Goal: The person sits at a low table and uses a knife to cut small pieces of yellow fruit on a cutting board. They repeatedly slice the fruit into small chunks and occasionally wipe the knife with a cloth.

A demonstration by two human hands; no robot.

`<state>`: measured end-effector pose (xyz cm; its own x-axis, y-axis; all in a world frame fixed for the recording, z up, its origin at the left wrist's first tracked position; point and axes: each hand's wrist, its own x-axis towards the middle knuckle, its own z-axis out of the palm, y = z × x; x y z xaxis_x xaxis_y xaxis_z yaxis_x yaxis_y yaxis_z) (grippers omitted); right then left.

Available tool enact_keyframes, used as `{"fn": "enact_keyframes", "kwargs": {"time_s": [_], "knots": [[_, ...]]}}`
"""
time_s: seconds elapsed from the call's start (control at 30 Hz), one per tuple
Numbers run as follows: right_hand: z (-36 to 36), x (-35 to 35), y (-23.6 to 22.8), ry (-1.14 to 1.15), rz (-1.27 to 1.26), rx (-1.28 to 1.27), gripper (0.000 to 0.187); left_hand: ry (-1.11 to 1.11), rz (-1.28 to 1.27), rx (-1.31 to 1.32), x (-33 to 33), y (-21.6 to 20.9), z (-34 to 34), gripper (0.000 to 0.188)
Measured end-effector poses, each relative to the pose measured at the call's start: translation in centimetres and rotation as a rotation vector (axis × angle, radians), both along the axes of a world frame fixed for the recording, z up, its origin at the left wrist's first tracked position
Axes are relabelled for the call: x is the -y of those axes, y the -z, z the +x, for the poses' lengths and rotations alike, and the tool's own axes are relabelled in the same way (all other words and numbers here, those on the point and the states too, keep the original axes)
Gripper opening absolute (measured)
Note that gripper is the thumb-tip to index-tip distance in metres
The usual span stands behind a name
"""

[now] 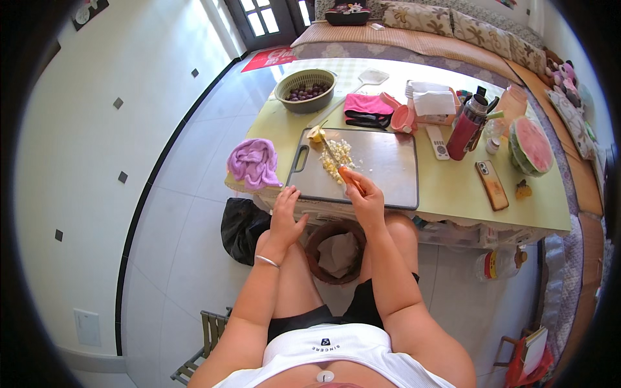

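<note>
My right hand (367, 197) is closed around the orange handle of a knife (342, 171). The blade points away over the cutting board (388, 165), across a heap of small pale chopped fruit pieces (337, 153). Close to the blade's tip, at the board's far left corner, lies a partly cut yellowish fruit (316, 134) with a stem; whether the blade touches it I cannot tell. Held away from the knife, my left hand (285, 210) is empty, its fingers apart, near the board's front left edge.
A purple cloth (253, 163) lies left of the board. Beyond stand a colander of dark round fruit (308, 92) and a fly swatter (373, 77). To the right are a remote (437, 142), thermos (467, 129), phone (492, 185) and cut watermelon (532, 147). A bin (318, 266) sits between my legs.
</note>
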<state>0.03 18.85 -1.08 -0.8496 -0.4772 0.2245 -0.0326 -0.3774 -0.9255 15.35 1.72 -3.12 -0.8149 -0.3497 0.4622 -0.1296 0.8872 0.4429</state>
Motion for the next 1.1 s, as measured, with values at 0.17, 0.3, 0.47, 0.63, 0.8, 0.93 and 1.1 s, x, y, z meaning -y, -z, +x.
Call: {"fn": "enact_keyframes", "kwargs": {"time_s": [0.17, 0.3, 0.47, 0.63, 0.8, 0.93, 1.1], "knots": [[-0.3, 0.0, 0.6, -0.003, 0.061, 0.059, 0.027, 0.009, 0.001, 0.015, 0.0, 0.0, -0.1, 0.064], [0.0, -0.3, -0.1, -0.028, 0.038, 0.029, 0.027, 0.003, 0.004, 0.024, -0.1, 0.0, 0.0, 0.063], [0.1, -0.4, -0.4, -0.032, 0.093, 0.055, 0.027, 0.006, -0.006, 0.005, -0.1, -0.1, -0.1, 0.063], [-0.2, -0.2, 0.1, -0.022, 0.080, 0.061, 0.027, 0.010, 0.000, -0.004, 0.0, -0.1, -0.1, 0.062], [-0.2, -0.2, 0.3, 0.003, 0.038, 0.040, 0.026, 0.012, 0.000, 0.007, 0.0, -0.2, -0.1, 0.062], [-0.4, -0.4, 0.1, 0.004, 0.104, 0.058, 0.027, 0.006, -0.003, 0.004, -0.1, -0.2, -0.1, 0.063], [-0.5, -0.4, 0.3, 0.008, 0.032, 0.051, 0.028, 0.019, 0.001, 0.010, 0.0, 0.0, -0.1, 0.063]]}}
